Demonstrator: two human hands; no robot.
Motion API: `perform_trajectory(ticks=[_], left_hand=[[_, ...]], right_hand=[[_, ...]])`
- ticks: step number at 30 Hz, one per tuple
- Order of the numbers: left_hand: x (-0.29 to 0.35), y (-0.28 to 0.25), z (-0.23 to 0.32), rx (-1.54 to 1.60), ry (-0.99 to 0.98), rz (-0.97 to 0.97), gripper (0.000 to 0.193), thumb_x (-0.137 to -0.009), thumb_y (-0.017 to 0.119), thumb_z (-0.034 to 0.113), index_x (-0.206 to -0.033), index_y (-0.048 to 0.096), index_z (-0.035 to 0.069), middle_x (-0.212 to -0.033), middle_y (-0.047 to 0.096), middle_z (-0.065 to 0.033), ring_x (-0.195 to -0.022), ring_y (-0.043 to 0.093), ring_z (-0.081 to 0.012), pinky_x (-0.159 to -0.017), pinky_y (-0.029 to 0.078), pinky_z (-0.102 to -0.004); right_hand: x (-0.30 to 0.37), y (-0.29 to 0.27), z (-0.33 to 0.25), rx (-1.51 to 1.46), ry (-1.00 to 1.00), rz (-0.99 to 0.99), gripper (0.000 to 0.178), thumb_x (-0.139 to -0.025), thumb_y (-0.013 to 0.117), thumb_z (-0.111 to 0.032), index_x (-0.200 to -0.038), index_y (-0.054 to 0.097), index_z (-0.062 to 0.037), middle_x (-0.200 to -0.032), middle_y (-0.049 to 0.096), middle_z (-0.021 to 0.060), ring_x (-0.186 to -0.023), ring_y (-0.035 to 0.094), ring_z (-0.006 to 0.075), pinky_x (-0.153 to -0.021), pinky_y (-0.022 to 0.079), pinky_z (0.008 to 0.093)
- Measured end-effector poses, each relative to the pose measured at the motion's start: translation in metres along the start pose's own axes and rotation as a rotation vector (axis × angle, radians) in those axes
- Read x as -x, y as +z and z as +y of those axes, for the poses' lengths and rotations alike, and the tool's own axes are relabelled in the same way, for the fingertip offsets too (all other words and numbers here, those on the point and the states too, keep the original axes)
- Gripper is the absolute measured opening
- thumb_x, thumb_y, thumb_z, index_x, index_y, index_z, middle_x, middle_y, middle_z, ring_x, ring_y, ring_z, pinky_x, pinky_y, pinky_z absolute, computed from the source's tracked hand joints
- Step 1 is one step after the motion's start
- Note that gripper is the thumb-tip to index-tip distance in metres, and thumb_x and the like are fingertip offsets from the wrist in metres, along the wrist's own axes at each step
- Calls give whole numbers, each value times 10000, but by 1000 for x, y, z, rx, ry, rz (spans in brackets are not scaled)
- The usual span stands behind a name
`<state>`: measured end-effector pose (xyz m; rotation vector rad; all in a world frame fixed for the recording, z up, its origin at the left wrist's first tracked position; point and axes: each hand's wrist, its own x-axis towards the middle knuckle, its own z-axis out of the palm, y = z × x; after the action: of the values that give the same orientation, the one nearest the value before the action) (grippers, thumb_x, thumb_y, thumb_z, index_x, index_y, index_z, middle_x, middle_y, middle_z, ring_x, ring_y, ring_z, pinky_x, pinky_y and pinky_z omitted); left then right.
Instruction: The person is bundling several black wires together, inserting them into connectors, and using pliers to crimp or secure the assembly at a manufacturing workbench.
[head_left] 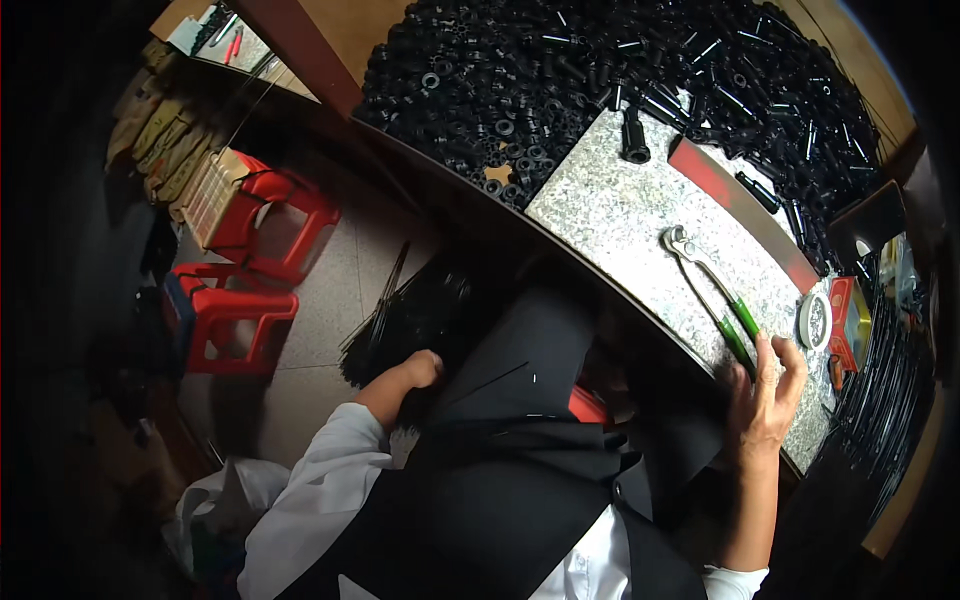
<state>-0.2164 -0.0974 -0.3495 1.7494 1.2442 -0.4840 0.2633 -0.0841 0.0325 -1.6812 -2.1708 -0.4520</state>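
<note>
My left hand (425,369) is closed, low beside my left thigh, next to a spread bundle of thin black rods (385,318). Anything inside its fingers is hidden. On the speckled worktop (610,205) lies a pair of green-handled pincers (708,285), jaws pointing away from me. My right hand (768,400) has its thumb and fingers about the handle ends, in a loose grip. Beyond the jaws, a black tubular part (633,138) stands at the edge of a large heap of black parts (470,90).
A reddish-brown strip (745,212) divides the worktop from the heap. Right of the pincers are a small white bowl (815,320), a red box (848,318) and more black rods (890,400). Red stools (238,315) stand on the floor at left.
</note>
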Motion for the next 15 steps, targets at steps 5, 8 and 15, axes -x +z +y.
perform_trajectory(ticks=[5,8,15], left_hand=[[29,-32,17,229,-132,49,168,-704,676,134,-854,737,93,-860,684,-153,-803,660,-304,-749,514,-365],[36,-42,21,137,-116,71,162,-696,682,144,-841,738,99,-855,685,-154,-814,659,-296,-761,511,-365],[8,-8,-21,-254,161,160,214,-761,514,83,-864,682,-2,-922,646,-247,-895,625,-391,-796,496,-466]], right_hand=[[2,-3,0,20,14,22,558,-730,703,37,-1262,556,-44,-1157,530,194,-1050,548,336,-903,460,417],[1,-6,-1,25,11,55,551,-737,698,39,-1263,555,-43,-1154,529,196,-1058,544,335,-907,457,414],[4,-26,14,84,26,68,432,-743,735,-76,-1155,612,-32,-1136,534,206,-1051,541,361,-900,451,449]])
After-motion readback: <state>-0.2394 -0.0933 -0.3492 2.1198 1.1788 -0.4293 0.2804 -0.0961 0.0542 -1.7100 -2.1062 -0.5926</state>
